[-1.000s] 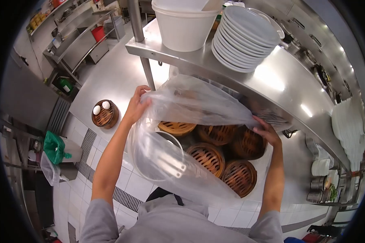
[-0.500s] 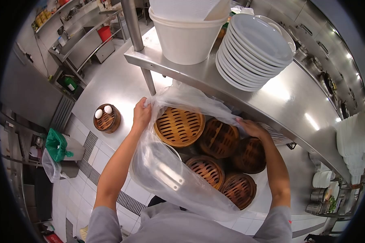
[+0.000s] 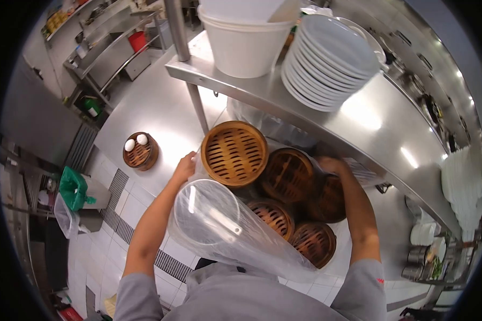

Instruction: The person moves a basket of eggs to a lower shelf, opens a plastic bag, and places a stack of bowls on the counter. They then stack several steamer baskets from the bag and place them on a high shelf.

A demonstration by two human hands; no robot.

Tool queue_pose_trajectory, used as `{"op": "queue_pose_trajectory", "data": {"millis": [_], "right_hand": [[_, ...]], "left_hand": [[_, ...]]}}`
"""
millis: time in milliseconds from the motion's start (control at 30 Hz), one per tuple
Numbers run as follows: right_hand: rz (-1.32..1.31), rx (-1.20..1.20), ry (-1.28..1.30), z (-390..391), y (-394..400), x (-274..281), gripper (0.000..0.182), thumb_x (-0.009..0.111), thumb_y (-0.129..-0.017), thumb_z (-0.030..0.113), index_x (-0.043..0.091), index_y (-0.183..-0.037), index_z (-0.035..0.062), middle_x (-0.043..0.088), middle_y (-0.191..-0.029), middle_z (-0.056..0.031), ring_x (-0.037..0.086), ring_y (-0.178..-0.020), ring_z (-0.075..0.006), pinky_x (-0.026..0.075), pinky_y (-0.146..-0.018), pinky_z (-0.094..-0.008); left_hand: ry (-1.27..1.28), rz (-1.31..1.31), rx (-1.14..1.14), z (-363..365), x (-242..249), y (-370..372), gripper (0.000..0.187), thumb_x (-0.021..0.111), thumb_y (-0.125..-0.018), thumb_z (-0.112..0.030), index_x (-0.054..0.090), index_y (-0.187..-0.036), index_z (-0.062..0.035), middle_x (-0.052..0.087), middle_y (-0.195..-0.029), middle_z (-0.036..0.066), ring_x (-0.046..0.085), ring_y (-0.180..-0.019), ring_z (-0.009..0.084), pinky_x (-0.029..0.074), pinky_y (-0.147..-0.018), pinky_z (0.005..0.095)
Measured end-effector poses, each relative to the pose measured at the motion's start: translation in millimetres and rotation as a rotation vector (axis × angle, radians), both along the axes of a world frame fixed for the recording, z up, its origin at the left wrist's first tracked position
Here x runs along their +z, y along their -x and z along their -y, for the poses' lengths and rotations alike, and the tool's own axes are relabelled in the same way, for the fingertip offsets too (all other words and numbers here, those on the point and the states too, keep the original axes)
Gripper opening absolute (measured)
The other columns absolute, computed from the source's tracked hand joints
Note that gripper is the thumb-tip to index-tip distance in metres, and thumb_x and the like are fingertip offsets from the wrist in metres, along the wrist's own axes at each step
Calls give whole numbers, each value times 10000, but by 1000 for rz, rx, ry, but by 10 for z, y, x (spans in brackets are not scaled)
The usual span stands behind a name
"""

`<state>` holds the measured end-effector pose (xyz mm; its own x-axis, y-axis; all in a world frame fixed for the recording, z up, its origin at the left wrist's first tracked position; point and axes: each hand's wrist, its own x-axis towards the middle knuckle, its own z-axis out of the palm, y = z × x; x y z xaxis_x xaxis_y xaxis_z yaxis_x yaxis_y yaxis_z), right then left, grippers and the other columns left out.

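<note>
A clear plastic bag lies bunched round a group of bamboo steamers, covering their near side. My left hand is closed on its edge, beside the light-coloured steamer, whose slatted top is uncovered. Behind the darker steamers, my right hand curls round the bag's far right edge, its fingertips partly in shadow. Two reddish-brown steamers sit nearer my body, partly under the plastic. A round white rim shows through the bag at the near left.
A small steamer bearing two white eggs stands on the steel counter to the left. Above the far side runs a steel shelf with white buckets and stacked plates. A green-lined bin stands on the floor.
The bag's far edge has come down from above the steamers, baring the light-coloured one. My left hand has moved lower; my right hand has shifted slightly, deeper beneath the shelf.
</note>
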<state>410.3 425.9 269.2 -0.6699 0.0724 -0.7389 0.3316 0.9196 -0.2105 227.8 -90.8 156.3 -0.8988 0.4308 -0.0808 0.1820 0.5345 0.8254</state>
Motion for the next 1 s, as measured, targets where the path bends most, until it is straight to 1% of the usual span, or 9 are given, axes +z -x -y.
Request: {"op": "queue_pose_trajectory", "data": {"millis": [67,200,367,433,667,733,800,933,1000], "right_hand": [[-117,-611,339,203,-199,559,654,356,-1022,581,508,-1442,102,465,-1501,-140,399,-1409,-272,310,-1149,-377],[-581,-477,398,-21,-1058,639,665,431,-1010,565,459,-1468,84,449,-1497,-178,415,-1392,-275,331,-1136,-379],[-743,-1034,-16,650,-2205,536,658,529,-991,519,553,-1342,-37,628,-1270,-214,584,-1187,-290,402,-1049,-356],[-957,-1368,38,874,-2397,168,474,567,-990,398,682,-1090,-51,697,-994,-203,643,-1011,-203,474,-905,-336],[-865,-1053,-220,566,-2758,-664,264,533,-932,160,669,-908,-64,653,-781,-240,683,-811,-230,509,-767,-383],[-738,-983,-220,480,-3108,-1174,290,560,-923,178,671,-1064,-50,697,-937,-223,683,-887,-254,511,-775,-381],[-942,-1258,276,740,-3222,-1073,442,551,-947,253,592,-1298,-12,674,-1184,-173,636,-1065,-269,487,-884,-377],[-620,-1743,520,1961,-2972,411,605,534,-988,457,504,-1384,1,581,-1347,-111,593,-1152,-236,482,-954,-354],[-756,-1875,617,2283,-3057,327,556,499,-1013,414,509,-1367,-15,601,-1311,-120,595,-1136,-243,476,-949,-351]], "left_hand": [[20,395,-10,235,316,-136,512,640,-912,-247,489,-1351,-30,689,-959,177,650,-877,248,522,-795,378],[-360,682,266,604,1109,-1012,704,582,-962,-412,308,-1477,-18,548,-1320,221,514,-1251,283,436,-1033,392],[-421,565,423,948,1155,-1708,618,642,-919,-137,330,-1437,-10,592,-1272,191,594,-1162,265,489,-968,359],[-462,528,429,902,1242,-1737,598,653,-898,-78,350,-1410,-20,614,-1230,165,619,-1097,237,509,-914,329],[-557,715,350,1503,653,-1912,555,707,-859,-15,409,-1322,-80,648,-1002,69,600,-767,114,494,-631,233],[-470,724,343,1451,481,-2003,522,713,-858,-22,432,-1293,-85,644,-962,47,563,-693,99,466,-580,237],[-245,523,286,1435,157,-2046,435,722,-872,-67,478,-1232,-77,633,-923,32,553,-684,96,468,-585,257],[-166,148,578,1313,172,-2119,287,702,-920,-163,533,-1130,-65,617,-889,26,567,-692,100,479,-601,281],[-516,796,536,1244,747,-2073,237,662,-964,-257,556,-1016,-51,609,-873,35,585,-713,107,501,-641,284]]}}
